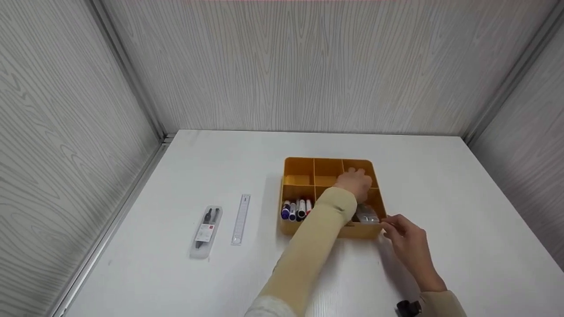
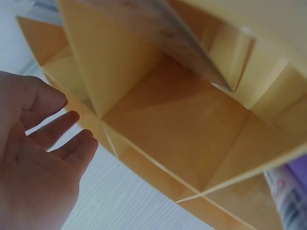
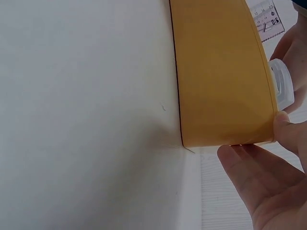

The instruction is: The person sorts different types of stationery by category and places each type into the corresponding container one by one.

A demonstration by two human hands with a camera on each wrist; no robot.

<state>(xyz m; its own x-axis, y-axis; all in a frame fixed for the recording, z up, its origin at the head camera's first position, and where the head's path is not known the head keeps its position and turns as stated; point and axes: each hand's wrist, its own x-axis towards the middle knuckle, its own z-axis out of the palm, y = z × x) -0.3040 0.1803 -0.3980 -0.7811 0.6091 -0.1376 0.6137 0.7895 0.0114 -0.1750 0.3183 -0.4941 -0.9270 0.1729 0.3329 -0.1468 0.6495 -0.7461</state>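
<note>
An orange compartment organizer (image 1: 304, 227) sits on the white table. My left hand (image 1: 355, 183) reaches over its back right part. In the left wrist view that hand's fingers (image 2: 72, 143) are loosely bent, with nothing between them, beside the compartment walls. At the organizer's front right corner, my right hand (image 1: 406, 237) pinches the wall, its thumb (image 3: 286, 129) at the rim and its fingers against the outer side. Several markers (image 1: 296, 209) stand in the front left compartment. A clear plastic item (image 1: 366, 214) is in the front right one, partly hidden by my left hand and sleeve.
To the left lie a clear ruler (image 1: 241, 219) and a compass in a clear case (image 1: 206, 232). A small black object (image 1: 408, 308) is by my right sleeve. Wood-grain panels (image 1: 291, 66) enclose the table at the back and both sides.
</note>
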